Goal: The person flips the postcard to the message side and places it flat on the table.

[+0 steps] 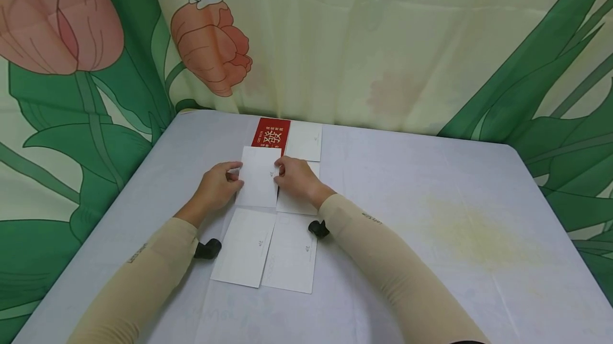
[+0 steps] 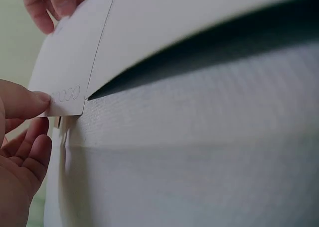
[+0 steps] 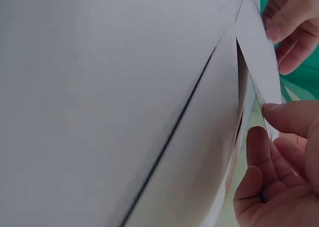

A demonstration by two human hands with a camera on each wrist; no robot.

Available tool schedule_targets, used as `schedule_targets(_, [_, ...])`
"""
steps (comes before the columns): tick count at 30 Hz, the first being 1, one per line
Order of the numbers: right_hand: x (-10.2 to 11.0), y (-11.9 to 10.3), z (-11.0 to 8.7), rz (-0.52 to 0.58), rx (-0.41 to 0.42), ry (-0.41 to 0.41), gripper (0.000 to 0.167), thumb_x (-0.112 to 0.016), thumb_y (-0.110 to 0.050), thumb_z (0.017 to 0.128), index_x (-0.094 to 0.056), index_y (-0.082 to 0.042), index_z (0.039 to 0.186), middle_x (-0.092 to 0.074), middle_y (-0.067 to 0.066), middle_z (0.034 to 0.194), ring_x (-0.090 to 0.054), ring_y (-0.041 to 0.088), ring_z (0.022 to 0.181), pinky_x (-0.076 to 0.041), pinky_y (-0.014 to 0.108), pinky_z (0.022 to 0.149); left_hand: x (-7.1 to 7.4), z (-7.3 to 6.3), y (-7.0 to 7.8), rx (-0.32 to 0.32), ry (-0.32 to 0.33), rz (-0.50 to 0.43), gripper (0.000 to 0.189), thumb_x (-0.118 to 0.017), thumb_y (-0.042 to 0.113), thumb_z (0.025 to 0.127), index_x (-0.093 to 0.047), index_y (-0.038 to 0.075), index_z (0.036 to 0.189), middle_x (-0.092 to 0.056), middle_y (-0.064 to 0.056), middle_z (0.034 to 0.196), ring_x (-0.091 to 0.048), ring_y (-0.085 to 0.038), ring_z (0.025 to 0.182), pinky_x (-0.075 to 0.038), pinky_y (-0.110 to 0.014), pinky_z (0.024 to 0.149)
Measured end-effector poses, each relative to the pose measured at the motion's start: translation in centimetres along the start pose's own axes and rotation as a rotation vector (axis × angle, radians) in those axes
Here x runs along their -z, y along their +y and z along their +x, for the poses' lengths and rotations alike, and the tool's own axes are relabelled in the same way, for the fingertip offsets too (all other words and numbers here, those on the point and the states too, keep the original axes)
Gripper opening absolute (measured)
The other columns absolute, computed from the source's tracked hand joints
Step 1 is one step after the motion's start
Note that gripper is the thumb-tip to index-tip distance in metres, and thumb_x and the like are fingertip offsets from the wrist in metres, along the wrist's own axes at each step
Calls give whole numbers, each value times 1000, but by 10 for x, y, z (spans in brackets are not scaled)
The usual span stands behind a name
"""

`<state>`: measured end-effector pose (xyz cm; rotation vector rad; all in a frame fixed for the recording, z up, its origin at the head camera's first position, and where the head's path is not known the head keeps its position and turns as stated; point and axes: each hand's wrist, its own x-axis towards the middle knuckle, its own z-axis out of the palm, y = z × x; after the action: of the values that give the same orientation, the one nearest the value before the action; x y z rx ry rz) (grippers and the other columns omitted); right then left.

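Observation:
Both hands hold a white postcard [image 1: 258, 179] by its opposite long edges, over the left column of cards. My left hand [image 1: 216, 187] pinches the left edge; in the left wrist view its thumb lies on top, near a row of small printed circles. On the right edge, my right hand [image 1: 298, 178] pinches with the thumb above and curled fingers below, as the right wrist view shows. The held postcard appears slightly raised at that side. It covers the lower part of a red card [image 1: 270, 130] with large characters. Beneath the right hand lies another white postcard [image 1: 296, 204], partly hidden.
Two white postcards, a left one [image 1: 244, 248] and a right one [image 1: 289, 253], lie nearer, edges meeting or overlapping. Another white postcard [image 1: 306, 142] sits beside the red card at the table's far edge. A white cloth covers the table [image 1: 407, 216]; a printed curtain [image 1: 335, 57] hangs behind.

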<state>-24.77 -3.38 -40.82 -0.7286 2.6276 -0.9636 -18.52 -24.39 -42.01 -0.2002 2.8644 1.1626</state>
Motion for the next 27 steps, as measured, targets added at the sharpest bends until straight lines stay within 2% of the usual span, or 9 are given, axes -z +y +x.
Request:
schedule_targets(7, [-2, 1, 0, -12, -3, -28, 39, -66, -14, 96, -58, 0, 132, -59, 5, 101, -55, 19, 94, -49, 27, 81, 0, 2, -1, -10, -24, 20, 50, -63, 7, 97, -49, -3, 144, -59, -21, 123, -56, -31, 108, -53, -43, 94])
schedule_targets(27, [-4, 3, -1, -54, -23, -120, 42, -66, -20, 97, -58, -2, 135, -60, 2, 97, -56, 19, 93, -50, 27, 81, -1, 3, -5, 2, -83, 75, 50, -61, 10, 98, -48, -4, 145, -57, -23, 128, -55, -33, 110, -52, -46, 96])
